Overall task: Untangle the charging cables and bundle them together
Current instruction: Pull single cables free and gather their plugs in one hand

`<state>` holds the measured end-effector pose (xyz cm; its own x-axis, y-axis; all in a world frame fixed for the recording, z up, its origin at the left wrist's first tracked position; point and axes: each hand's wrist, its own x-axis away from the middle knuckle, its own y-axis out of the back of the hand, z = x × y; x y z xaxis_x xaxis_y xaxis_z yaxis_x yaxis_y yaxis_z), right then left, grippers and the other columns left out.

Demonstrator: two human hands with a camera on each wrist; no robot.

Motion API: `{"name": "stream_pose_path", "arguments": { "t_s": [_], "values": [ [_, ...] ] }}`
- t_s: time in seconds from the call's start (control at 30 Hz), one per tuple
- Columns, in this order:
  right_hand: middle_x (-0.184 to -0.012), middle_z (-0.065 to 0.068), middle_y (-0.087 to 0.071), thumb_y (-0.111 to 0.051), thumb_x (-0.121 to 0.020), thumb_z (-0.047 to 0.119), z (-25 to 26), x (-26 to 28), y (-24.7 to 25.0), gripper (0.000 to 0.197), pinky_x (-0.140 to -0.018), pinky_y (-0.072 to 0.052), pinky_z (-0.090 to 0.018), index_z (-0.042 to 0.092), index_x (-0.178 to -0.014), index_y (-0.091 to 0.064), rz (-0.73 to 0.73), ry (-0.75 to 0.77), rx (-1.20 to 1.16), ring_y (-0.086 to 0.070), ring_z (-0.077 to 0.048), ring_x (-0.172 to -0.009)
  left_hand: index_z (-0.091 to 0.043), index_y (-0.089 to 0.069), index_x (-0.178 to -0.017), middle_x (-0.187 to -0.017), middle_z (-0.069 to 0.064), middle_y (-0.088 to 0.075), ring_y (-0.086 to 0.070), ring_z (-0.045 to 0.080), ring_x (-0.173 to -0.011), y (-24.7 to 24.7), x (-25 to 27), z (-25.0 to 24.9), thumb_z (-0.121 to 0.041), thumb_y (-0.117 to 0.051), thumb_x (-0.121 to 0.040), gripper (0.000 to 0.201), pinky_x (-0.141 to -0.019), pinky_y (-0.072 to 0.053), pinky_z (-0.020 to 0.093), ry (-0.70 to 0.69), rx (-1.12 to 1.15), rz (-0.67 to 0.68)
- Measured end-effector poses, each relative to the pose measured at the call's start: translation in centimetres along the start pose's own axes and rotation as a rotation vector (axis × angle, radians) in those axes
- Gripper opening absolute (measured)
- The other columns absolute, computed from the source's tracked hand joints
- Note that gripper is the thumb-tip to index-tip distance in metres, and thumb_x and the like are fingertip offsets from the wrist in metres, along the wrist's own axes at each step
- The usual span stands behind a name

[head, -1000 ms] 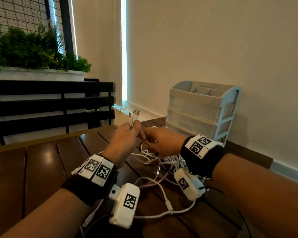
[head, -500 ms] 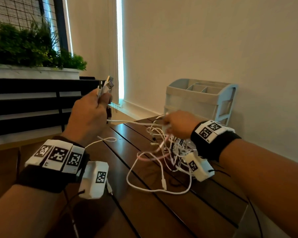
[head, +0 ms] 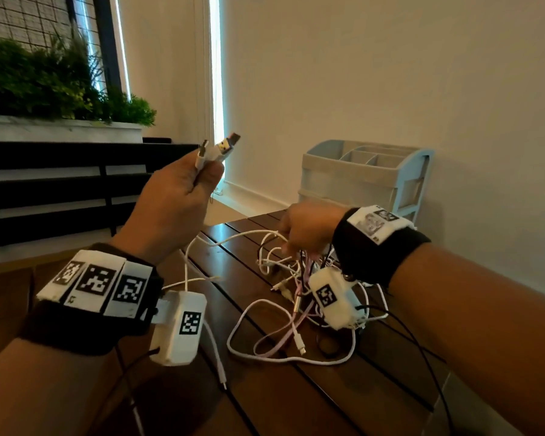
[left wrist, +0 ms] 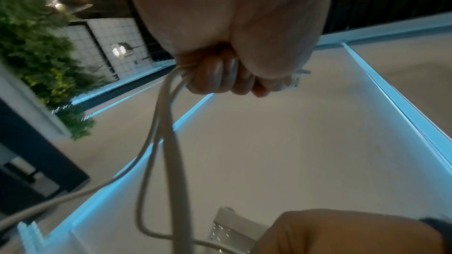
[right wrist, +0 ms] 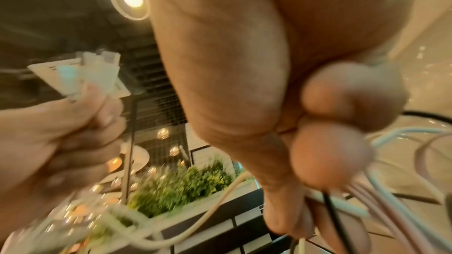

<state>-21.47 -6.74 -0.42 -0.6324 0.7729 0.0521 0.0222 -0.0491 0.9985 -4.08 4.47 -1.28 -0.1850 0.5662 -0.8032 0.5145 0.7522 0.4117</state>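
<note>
Charging cables, tangled heap of thin white, pink and black cords (head: 299, 297), piled on dark brown slatted wooden table (head: 343, 401), mostly under and just in front of right hand (head: 309, 229). Loose white loops spread toward near edge, one small white connector end (head: 301, 347) lying flat on table inside a loop. Left hand (head: 173, 202) raised well above table, fist curled tight round two white cable ends, silver USB plug (head: 230, 143) and a second smaller plug (head: 202, 152) sticking up out of fist. In left wrist view, fingers (left wrist: 220, 78) wrapped closed on white cords (left wrist: 168, 123) hanging down from fist in long loops. White cord running from left fist down and across to heap, slack, not taut. Right hand low over heap, fingers bent down into tangle; in right wrist view fingertips (right wrist: 325, 154) pinching several strands together, white, pink and black (right wrist: 367, 206). Strands fan out below fingertips, blurred. Both wrists with black bands carrying white square-coded marker tags (head: 98, 281) and white boxed cameras (head: 183, 325). Pale blue-grey plastic drawer organiser with open top compartments (head: 362, 174) standing at far table end against beige wall (head: 390, 73), behind right hand, apart from heap. Green plants in white planter (head: 60, 89) at left, above black slatted bench (head: 60, 184).
</note>
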Motion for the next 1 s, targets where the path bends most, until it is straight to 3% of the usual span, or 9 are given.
{"name": "stream_pose_path", "arguments": {
  "t_s": [0.1, 0.23, 0.37, 0.43, 0.53, 0.63, 0.8, 0.9, 1.0],
  "values": [
    [-0.088, -0.010, -0.069, -0.058, -0.091, 0.014, -1.8, -0.2, 1.7, 0.013, -0.064, -0.052, -0.031, 0.004, -0.093, -0.067, -0.135, -0.069, -0.111, -0.062, -0.021, -0.068, -0.019, -0.059, -0.103, -0.064, -0.007, -0.050, -0.049, 0.011, -0.060, 1.1, -0.2, 1.1, -0.039, -0.039, -0.101, 0.028, -0.054, -0.036, 0.030, -0.072, -0.214, 0.006],
    [-0.090, -0.007, -0.064, -0.051, -0.094, 0.016, -3.4, -0.4, 3.5, 0.008, -0.061, -0.037, -0.028, 0.013, -0.090, -0.057, -0.443, -0.110, -0.047, -0.056, -0.023, -0.076, -0.020, -0.052, -0.089, -0.058, -0.014, -0.042, -0.043, 0.018, -0.054, 0.8, 0.0, 1.9, -0.048, -0.043, -0.096, 0.030, -0.051, -0.028, 0.030, -0.124, -0.347, 0.014],
    [-0.079, -0.006, -0.071, -0.056, -0.096, 0.020, -4.1, 0.1, 3.0, 0.012, -0.045, -0.040, -0.023, 0.011, -0.089, -0.059, -0.228, -0.055, -0.371, -0.060, -0.017, -0.056, -0.026, -0.047, -0.080, -0.059, -0.012, -0.042, -0.043, 0.019, -0.056, -0.1, 0.4, 2.4, -0.048, -0.046, -0.096, 0.027, -0.057, -0.030, 0.031, 0.020, -0.426, 0.043],
    [-0.069, -0.001, -0.069, -0.063, -0.092, 0.026, -4.2, 0.5, 3.1, 0.014, -0.049, -0.042, -0.023, 0.015, -0.083, -0.064, -0.262, 0.018, -0.404, -0.057, -0.010, -0.049, -0.022, -0.050, -0.078, -0.063, -0.009, -0.045, -0.046, 0.016, -0.059, -0.3, 0.3, 1.9, -0.044, -0.046, -0.097, 0.030, -0.054, -0.032, 0.030, 0.142, -0.257, -0.029],
    [-0.063, 0.005, -0.065, -0.069, -0.086, 0.032, -2.7, 0.6, 3.6, 0.012, -0.061, -0.041, -0.023, 0.020, -0.082, -0.070, -0.388, 0.151, -0.179, -0.054, -0.003, -0.052, -0.012, -0.056, -0.081, -0.068, -0.003, -0.050, -0.049, 0.001, -0.053, -1.3, -0.5, -0.2, -0.031, -0.056, -0.095, 0.024, -0.046, -0.035, 0.010, 0.257, 0.157, -0.223],
    [-0.063, 0.008, -0.063, -0.073, -0.082, 0.031, -0.6, 0.8, 3.9, 0.007, -0.056, -0.040, -0.017, 0.024, -0.082, -0.071, -0.404, 0.243, -0.216, -0.055, -0.001, -0.056, -0.015, -0.062, -0.081, -0.067, -0.004, -0.054, -0.048, -0.003, -0.047, -2.9, -0.7, -2.4, -0.030, -0.062, -0.091, 0.018, -0.042, -0.033, 0.007, 0.265, 0.290, -0.114],
    [-0.062, 0.002, -0.059, -0.071, -0.085, 0.026, 0.4, 1.4, 3.8, 0.017, -0.058, -0.043, -0.023, 0.009, -0.081, -0.068, -0.449, 0.361, -0.184, -0.048, -0.003, -0.047, -0.027, -0.049, -0.061, -0.061, -0.004, -0.054, -0.044, 0.007, -0.052, -4.1, 0.3, -2.1, -0.032, -0.060, -0.093, 0.034, -0.047, -0.028, 0.023, 0.151, -0.076, 0.198],
    [-0.080, -0.005, -0.065, -0.065, -0.090, 0.027, -0.7, 1.0, 2.5, 0.019, -0.069, -0.048, -0.031, 0.008, -0.092, -0.066, -0.316, 0.308, -0.083, -0.047, -0.003, -0.058, -0.021, -0.067, -0.085, -0.078, 0.005, -0.063, -0.044, 0.014, -0.059, -2.4, -0.1, -1.6, -0.025, -0.055, -0.094, 0.016, -0.052, -0.028, 0.026, 0.079, -0.292, 0.163],
    [-0.077, -0.001, -0.060, -0.060, -0.092, 0.025, -3.5, -0.2, 0.8, 0.015, -0.066, -0.042, -0.031, 0.012, -0.084, -0.061, -0.167, 0.169, 0.051, -0.051, -0.013, -0.068, -0.018, -0.071, -0.097, -0.065, -0.001, -0.056, -0.047, 0.017, -0.057, 0.5, -0.9, -0.8, -0.026, -0.055, -0.093, 0.018, -0.054, -0.034, 0.028, 0.097, -0.417, 0.115]
  ]
}}
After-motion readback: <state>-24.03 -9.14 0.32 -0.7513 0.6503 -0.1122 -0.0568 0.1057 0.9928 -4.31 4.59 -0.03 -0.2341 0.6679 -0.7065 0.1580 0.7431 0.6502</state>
